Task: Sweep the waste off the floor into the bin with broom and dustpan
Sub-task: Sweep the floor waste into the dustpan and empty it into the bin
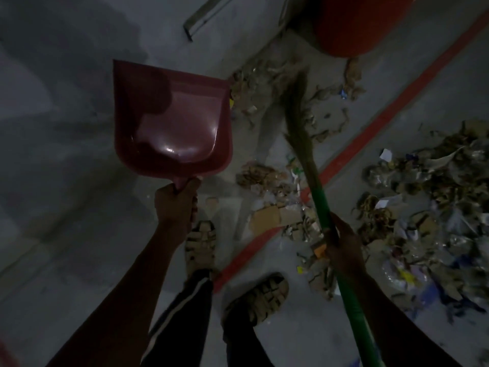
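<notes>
My left hand [176,201] grips the handle of a dark red plastic dustpan [169,120], held up above the grey floor with nothing in its scoop. My right hand [342,243] grips the green handle of a broom [316,181]. The broom's pale bristles [296,102] point up the frame toward a red bin [362,25] at the top edge. Waste of paper, cardboard and dry scraps lies in a small heap [275,186] by my feet, a big heap [436,197] at the right, and a scatter [267,86] near the bin.
A red painted stripe [375,123] crosses the floor diagonally. My two sandalled feet [201,245] stand at the bottom centre beside the stripe. A metal strip [203,14] lies on the floor at the top. The scene is dim.
</notes>
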### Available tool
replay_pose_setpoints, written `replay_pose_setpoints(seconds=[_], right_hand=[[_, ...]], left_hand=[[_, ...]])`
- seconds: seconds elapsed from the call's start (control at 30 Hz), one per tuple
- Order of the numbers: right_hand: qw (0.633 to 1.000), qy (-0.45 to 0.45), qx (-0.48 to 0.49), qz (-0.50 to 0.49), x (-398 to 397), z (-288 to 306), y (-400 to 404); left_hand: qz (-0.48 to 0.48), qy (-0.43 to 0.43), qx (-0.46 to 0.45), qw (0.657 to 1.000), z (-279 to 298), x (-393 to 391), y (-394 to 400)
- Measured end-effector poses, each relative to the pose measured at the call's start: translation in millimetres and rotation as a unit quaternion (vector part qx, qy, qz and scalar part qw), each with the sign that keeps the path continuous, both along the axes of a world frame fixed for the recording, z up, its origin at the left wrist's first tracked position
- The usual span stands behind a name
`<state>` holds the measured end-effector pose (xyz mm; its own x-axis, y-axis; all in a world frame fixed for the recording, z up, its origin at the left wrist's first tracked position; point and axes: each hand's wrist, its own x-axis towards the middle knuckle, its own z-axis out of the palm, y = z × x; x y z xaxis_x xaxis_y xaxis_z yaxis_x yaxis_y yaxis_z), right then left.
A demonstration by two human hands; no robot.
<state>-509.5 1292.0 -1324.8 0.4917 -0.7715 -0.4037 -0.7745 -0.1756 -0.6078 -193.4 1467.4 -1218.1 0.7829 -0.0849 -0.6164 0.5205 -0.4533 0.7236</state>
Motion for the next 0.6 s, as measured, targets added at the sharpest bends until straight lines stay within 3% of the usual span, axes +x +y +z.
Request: replay_pose_setpoints(seconds=[0.17,0.4,0.6], right_hand=[[0.997,-0.070,-0.003,-0.016,31.9,-8.4,48.7],[0.990,-0.107,0.089,-0.021,111.7,-3.1,99.2],[0.974,0.078,0.151,0.151,193.3,13.5,98.3]], left_hand=[[0.008,-0.009,0.018,1.000,-21.2,9.4,42.4],[0.029,-0.005,0.030,0.999,-28.9,32.8,87.0],[0.073,0.011,0.014,0.997,-12.2,57.9,99.7]])
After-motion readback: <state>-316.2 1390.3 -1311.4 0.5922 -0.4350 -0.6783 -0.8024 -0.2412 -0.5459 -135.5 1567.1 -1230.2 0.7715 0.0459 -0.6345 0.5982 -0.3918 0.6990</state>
